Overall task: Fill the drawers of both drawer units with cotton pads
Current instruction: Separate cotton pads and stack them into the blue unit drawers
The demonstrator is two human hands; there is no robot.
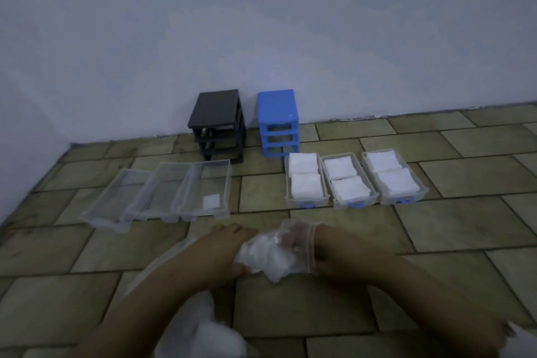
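My left hand (pixel 229 247) grips a clear plastic bag of cotton pads (pixel 267 259) low over the floor. My right hand (pixel 293 240) is pushed into the bag's mouth, its fingers curled among the pads behind the plastic. The black drawer unit (pixel 216 122) and the blue drawer unit (pixel 279 125) stand against the wall with their drawers out. Three clear drawers (pixel 162 192) lie in front of the black unit; the rightmost holds one cotton pad (pixel 211 200). Three drawers with blue handles (pixel 353 180) lie right of them, each holding two stacks of pads.
The floor is tiled (pixel 436 227) and meets a pale wall (pixel 261 23) behind the units. More crumpled white plastic (pixel 203 334) lies under my left forearm at the bottom edge. Something white (pixel 523 340) shows at the bottom right corner.
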